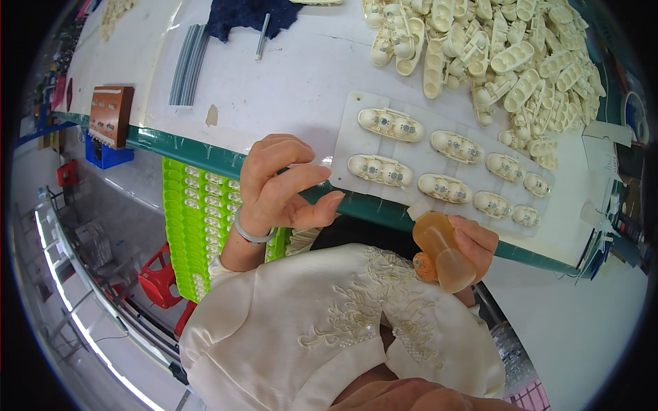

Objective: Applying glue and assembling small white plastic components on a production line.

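My right hand is wrapped round an amber squeeze bottle with a pale nozzle, tilted toward the table edge. An orange ribbed cover, apparently on a fingertip, presses against the bottle's side. My left hand, with a bangle at the wrist, hovers by the table edge with its fingers curved and apart, nothing visible between them. A white board lies on the table just beyond both hands. Two rows of cream oval plastic shells sit on it, each showing small metallic spots inside. The nozzle tip is close to the near row.
A big heap of cream plastic parts covers the far right. Grey rods and dark blue cloth lie far left. A brown block stands at the table's edge. Below it are a blue bin and a lime-green tray of parts.
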### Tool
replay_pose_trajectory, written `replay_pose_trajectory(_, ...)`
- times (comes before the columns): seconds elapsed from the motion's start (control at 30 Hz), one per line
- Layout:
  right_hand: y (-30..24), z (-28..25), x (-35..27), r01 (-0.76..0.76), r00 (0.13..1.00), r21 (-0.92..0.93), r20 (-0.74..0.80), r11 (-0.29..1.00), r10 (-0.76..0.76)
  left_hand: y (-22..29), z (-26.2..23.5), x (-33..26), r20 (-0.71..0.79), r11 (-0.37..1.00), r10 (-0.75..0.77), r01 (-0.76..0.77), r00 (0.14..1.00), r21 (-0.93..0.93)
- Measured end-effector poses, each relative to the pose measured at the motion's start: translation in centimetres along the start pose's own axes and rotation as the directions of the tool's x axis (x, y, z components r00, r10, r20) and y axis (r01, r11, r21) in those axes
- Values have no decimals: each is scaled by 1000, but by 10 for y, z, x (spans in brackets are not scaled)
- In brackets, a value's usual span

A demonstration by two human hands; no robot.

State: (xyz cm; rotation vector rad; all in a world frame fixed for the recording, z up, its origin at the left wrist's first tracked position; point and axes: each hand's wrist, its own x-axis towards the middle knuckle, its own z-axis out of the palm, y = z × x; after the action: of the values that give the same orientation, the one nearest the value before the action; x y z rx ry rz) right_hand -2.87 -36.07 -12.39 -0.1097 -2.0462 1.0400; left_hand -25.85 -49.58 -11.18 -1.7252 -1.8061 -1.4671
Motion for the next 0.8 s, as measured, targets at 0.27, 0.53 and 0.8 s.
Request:
replay_pose_trajectory(0.27,-3,8,3,-1,994,-1,-108,1000,1,3,-12,46,422,936,-266,337,867,-103)
replay_pose_trajectory(0.53,-2,2,2,-5,995,-3,-102,1000,5,0,3,88,769,961,-77,253,634,-113)
replay_pose_trajectory(0.8,-2,0,0,-42,999,-42,-30,998,41,-1,11,98,856,979,-25,184,516,-83)
